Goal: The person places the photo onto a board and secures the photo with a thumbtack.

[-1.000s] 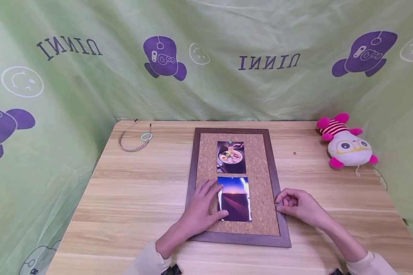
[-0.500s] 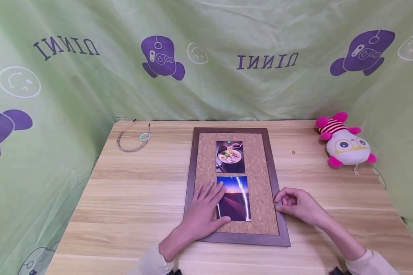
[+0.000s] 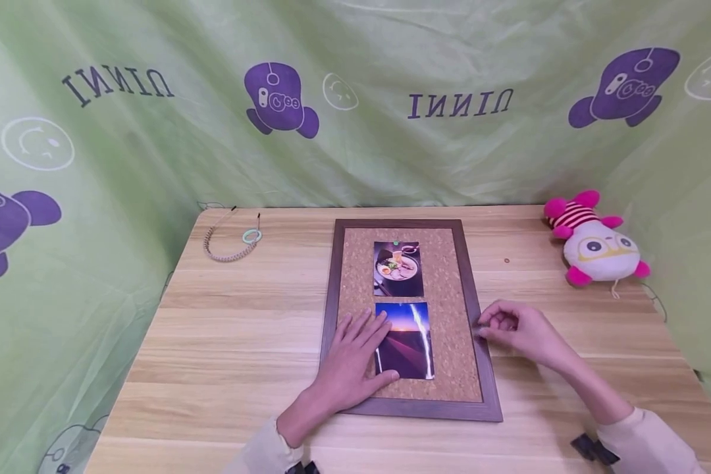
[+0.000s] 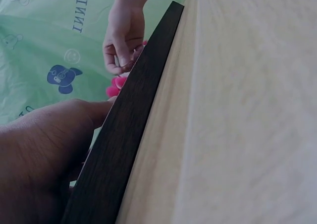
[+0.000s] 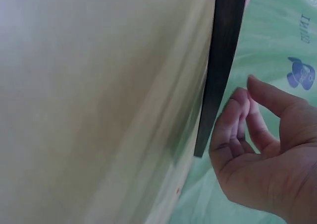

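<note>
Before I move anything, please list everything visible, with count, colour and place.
Cork board: one, tan, brown-framed, table centre
Food photo: one, dark, upper board
Pin: one, green, food photo's top
Sunset photo: one, blue-purple, below food photo
Headband: one, beige-grey, far left
Ring: one, mint, headband's right end
Tiny item: one, brown, right of board
Plush toy: one, pink and white, far right
Table: one, light wood, under board
Curtain: count unclear, green, behind table
Sleeves: two, cream, bottom
Wrist gear: two, black, by sleeves
Left hand: one, on board
Right hand: one, board's right side
</note>
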{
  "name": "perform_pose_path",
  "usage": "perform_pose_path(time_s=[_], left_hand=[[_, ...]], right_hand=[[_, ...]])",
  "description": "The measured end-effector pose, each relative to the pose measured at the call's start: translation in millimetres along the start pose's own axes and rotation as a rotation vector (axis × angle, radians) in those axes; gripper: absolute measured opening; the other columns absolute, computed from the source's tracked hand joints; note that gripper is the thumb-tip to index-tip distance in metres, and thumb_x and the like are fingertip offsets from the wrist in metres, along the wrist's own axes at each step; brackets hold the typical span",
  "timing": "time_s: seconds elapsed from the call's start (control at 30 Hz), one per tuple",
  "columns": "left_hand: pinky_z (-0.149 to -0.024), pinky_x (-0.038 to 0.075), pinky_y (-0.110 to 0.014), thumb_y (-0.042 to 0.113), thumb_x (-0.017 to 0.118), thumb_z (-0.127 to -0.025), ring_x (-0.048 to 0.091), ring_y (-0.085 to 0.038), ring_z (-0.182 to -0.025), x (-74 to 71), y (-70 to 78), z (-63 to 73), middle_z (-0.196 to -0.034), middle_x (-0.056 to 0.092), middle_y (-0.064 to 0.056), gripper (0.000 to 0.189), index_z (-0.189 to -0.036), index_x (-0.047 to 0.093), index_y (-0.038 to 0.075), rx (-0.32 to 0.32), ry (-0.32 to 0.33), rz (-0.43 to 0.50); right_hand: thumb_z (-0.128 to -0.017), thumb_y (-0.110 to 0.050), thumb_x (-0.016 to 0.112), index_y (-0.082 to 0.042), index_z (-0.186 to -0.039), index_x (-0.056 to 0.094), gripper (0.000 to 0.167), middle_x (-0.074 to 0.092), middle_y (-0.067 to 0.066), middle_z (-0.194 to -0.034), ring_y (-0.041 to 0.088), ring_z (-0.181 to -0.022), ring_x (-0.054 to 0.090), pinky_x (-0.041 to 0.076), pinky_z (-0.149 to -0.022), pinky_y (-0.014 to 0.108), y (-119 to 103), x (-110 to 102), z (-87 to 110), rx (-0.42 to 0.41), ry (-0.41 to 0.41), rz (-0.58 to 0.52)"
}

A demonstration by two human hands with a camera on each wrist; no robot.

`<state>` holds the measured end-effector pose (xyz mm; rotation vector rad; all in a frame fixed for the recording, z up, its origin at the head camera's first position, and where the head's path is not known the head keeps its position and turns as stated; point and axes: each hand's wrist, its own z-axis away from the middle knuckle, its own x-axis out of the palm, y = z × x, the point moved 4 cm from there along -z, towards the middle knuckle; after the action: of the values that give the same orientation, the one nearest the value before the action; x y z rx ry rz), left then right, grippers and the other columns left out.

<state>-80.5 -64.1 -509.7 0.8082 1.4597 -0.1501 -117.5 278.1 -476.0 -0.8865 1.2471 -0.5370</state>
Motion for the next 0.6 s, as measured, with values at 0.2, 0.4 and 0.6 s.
perform_pose_path(time_s=[0.2, 0.4, 0.6], left_hand=[[-0.138, 0.009, -0.060, 0.065, 0.066, -0.102, 0.026, -0.034, -0.169, 0.1, -0.1, -0.1, -0.180, 0.035, -0.005, 0.090, -0.171, 0.044, 0.012, -0.006, -0.004, 0.003], [-0.138, 0.009, -0.060, 0.065, 0.065, -0.102, 0.025, -0.034, -0.169, 0.4, -0.8, -0.6, -0.181, 0.034, -0.005, 0.090, -0.171, 0.043, 0.012, -0.011, -0.013, -0.007], [-0.138, 0.007, -0.060, 0.066, 0.064, -0.102, 0.024, -0.034, -0.169, 2.6, -1.1, -0.7, -0.181, 0.033, -0.005, 0.090, -0.171, 0.043, 0.012, -0.009, -0.007, -0.010]], right_hand=[[-0.097, 0.000, 0.082, 0.006, -0.113, 0.074, 0.019, 0.073, 0.010, -0.093, 0.007, -0.075, 0.065, 0.057, -0.064, 0.021, 3.0, -22.5, -16.7, 0.005, 0.118, -0.031], [-0.101, 0.002, 0.076, 0.015, -0.119, 0.069, 0.024, 0.076, 0.012, -0.096, 0.006, -0.075, 0.070, 0.060, -0.066, 0.020, 9.7, -41.8, -35.5, 0.041, 0.193, -0.081], [-0.101, 0.001, 0.078, 0.014, -0.118, 0.073, 0.022, 0.077, 0.015, -0.092, -0.003, -0.071, 0.066, 0.056, -0.062, 0.015, 19.9, -56.9, -50.8, 0.048, 0.303, 0.013]])
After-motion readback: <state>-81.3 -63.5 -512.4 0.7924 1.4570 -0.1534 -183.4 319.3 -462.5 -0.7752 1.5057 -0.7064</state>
